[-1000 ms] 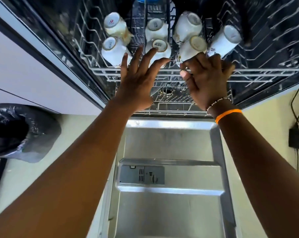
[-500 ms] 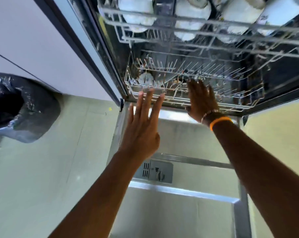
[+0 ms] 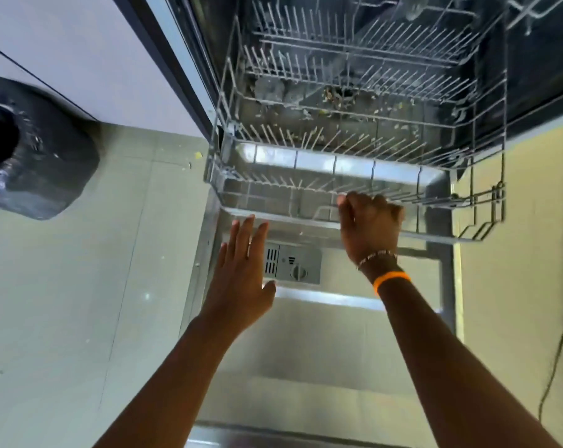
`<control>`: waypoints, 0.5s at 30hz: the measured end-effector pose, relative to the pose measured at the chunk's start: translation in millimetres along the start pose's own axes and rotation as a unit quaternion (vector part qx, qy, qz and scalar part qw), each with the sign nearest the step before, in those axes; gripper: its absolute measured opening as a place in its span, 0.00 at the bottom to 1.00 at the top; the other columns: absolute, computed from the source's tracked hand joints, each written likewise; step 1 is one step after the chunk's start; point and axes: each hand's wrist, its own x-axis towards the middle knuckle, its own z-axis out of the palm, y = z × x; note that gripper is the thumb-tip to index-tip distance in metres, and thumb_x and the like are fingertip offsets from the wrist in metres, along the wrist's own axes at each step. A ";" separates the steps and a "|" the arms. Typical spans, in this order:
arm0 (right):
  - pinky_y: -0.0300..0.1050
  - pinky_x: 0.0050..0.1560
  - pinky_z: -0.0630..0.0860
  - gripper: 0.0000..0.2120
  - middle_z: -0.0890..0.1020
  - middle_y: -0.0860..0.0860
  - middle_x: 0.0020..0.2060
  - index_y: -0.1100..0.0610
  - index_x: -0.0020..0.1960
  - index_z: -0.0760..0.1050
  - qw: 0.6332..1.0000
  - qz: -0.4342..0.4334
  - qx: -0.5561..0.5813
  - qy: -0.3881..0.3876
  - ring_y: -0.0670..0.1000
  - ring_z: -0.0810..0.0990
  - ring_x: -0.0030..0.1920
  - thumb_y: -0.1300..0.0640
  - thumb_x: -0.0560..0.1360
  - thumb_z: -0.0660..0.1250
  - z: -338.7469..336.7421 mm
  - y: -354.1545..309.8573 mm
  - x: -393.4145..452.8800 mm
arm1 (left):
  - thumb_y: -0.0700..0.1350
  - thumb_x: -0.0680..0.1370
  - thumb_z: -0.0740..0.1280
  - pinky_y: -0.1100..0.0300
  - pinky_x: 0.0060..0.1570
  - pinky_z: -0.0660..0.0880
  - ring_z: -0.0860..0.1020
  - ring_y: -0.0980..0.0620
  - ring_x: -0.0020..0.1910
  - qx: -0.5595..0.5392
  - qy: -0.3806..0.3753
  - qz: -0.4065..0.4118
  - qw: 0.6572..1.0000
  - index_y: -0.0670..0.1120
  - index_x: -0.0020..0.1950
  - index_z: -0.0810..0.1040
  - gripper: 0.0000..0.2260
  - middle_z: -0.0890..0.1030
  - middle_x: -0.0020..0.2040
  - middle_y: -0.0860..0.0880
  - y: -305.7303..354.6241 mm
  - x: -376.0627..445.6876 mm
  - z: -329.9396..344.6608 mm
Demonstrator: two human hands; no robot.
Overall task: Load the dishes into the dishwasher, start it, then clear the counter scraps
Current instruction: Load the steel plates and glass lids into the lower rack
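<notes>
The dishwasher's lower wire rack (image 3: pixel 306 156) stands partly pulled out over the open steel door (image 3: pixel 322 350). It holds no dishes; food bits lie on the tub floor beneath it. My right hand (image 3: pixel 369 224), with an orange band at the wrist, is curled around the rack's front rail. My left hand (image 3: pixel 241 273) hovers flat with fingers spread above the door, just below the rack's front left corner, holding nothing. The detergent dispenser (image 3: pixel 293 265) sits on the door between my hands.
A bin lined with a black bag (image 3: pixel 31 156) stands on the floor at the left. White cabinet fronts (image 3: pixel 80 53) run along the upper left. A black cable (image 3: pixel 561 350) hangs down the wall at right. Small crumbs (image 3: pixel 197 155) lie on the floor.
The view dropped from the upper rack of cups to the lower rack. My right hand closed on the lower rack's front rail and the rack slid outward. My left hand stayed spread.
</notes>
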 end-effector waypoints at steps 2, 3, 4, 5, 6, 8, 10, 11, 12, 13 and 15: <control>0.49 0.43 0.68 0.17 0.81 0.55 0.31 0.57 0.35 0.76 1.000 0.005 0.002 0.000 0.58 0.79 0.36 0.51 0.74 0.53 -9.7 -6.9 -39.0 | 0.46 0.76 0.66 0.48 0.75 0.47 0.37 0.47 0.76 0.015 0.003 0.001 1.000 0.50 0.77 0.43 0.39 0.40 0.78 0.50 -2.1 -13.4 13.5; 0.47 0.40 0.68 0.16 0.79 0.54 0.26 0.56 0.31 0.74 1.000 0.013 0.000 0.003 0.57 0.78 0.31 0.52 0.72 0.54 -14.3 -9.9 -58.8 | 0.46 0.76 0.66 0.48 0.75 0.46 0.37 0.47 0.76 0.028 0.004 0.002 1.000 0.51 0.77 0.43 0.39 0.41 0.78 0.50 -2.9 -20.5 20.8; 0.45 0.38 0.69 0.15 0.77 0.53 0.23 0.56 0.28 0.73 1.000 0.023 -0.002 0.007 0.56 0.76 0.27 0.53 0.71 0.56 -17.9 -13.2 -78.0 | 0.46 0.76 0.66 0.48 0.75 0.44 0.36 0.47 0.75 0.044 0.000 0.002 0.999 0.52 0.77 0.43 0.38 0.41 0.78 0.50 -3.8 -27.4 28.3; 0.44 0.37 0.69 0.15 0.76 0.52 0.21 0.55 0.27 0.72 0.999 0.032 -0.007 0.004 0.55 0.75 0.25 0.53 0.70 0.58 -21.6 -16.5 -97.5 | 0.46 0.76 0.65 0.49 0.74 0.41 0.36 0.47 0.75 0.061 -0.009 0.000 0.998 0.52 0.77 0.42 0.38 0.41 0.78 0.50 -4.8 -35.5 35.7; 0.44 0.36 0.69 0.14 0.75 0.52 0.20 0.55 0.26 0.72 0.999 0.039 -0.012 -0.005 0.55 0.75 0.24 0.54 0.69 0.60 -25.1 -20.0 -116.5 | 0.47 0.76 0.65 0.50 0.72 0.38 0.35 0.47 0.75 0.078 -0.021 -0.003 0.997 0.53 0.77 0.41 0.38 0.41 0.78 0.50 -6.5 -44.5 42.8; 0.43 0.36 0.70 0.16 0.75 0.51 0.20 0.55 0.25 0.72 0.998 0.051 -0.020 -0.028 0.55 0.74 0.23 0.53 0.70 0.58 -30.7 -25.3 -150.1 | 0.49 0.76 0.64 0.50 0.70 0.36 0.36 0.47 0.75 0.105 -0.054 -0.013 0.993 0.53 0.77 0.41 0.38 0.42 0.78 0.50 -11.3 -64.0 56.3; 0.42 0.36 0.70 0.16 0.75 0.51 0.20 0.54 0.24 0.72 0.997 0.056 -0.027 -0.051 0.54 0.74 0.23 0.53 0.70 0.57 -35.3 -28.4 -180.1 | 0.51 0.77 0.63 0.48 0.71 0.36 0.36 0.46 0.75 0.144 -0.095 -0.017 0.985 0.53 0.77 0.42 0.37 0.43 0.78 0.50 -16.4 -86.7 67.9; 0.42 0.35 0.70 0.16 0.75 0.51 0.20 0.54 0.24 0.72 0.996 0.058 -0.033 -0.065 0.54 0.74 0.23 0.53 0.69 0.56 -37.3 -29.5 -193.9 | 0.52 0.77 0.63 0.46 0.72 0.37 0.38 0.45 0.76 0.161 -0.110 -0.017 0.981 0.53 0.77 0.43 0.37 0.44 0.78 0.50 -18.0 -98.3 72.0; 0.42 0.35 0.70 0.16 0.75 0.51 0.20 0.54 0.25 0.72 0.994 0.057 -0.041 -0.081 0.53 0.74 0.23 0.52 0.69 0.56 -38.1 -30.5 -205.4 | 0.52 0.76 0.64 0.45 0.72 0.38 0.40 0.44 0.76 0.169 -0.116 -0.011 0.979 0.52 0.77 0.45 0.36 0.47 0.78 0.49 -19.5 -108.7 75.3; 0.42 0.35 0.71 0.16 0.75 0.50 0.20 0.53 0.25 0.73 0.993 0.057 -0.049 -0.096 0.53 0.74 0.22 0.52 0.69 0.56 -39.0 -31.3 -216.6 | 0.50 0.75 0.67 0.43 0.72 0.41 0.44 0.42 0.76 0.164 -0.122 -0.002 0.979 0.51 0.77 0.50 0.36 0.52 0.78 0.47 -18.7 -118.4 76.6; 0.42 0.35 0.72 0.16 0.76 0.50 0.21 0.53 0.27 0.73 0.988 0.060 -0.058 -0.130 0.53 0.75 0.23 0.52 0.69 0.55 -40.0 -32.4 -233.2 | 0.46 0.70 0.72 0.38 0.70 0.49 0.54 0.38 0.75 0.134 -0.121 0.007 0.984 0.47 0.74 0.62 0.35 0.63 0.74 0.44 -19.0 -132.0 79.3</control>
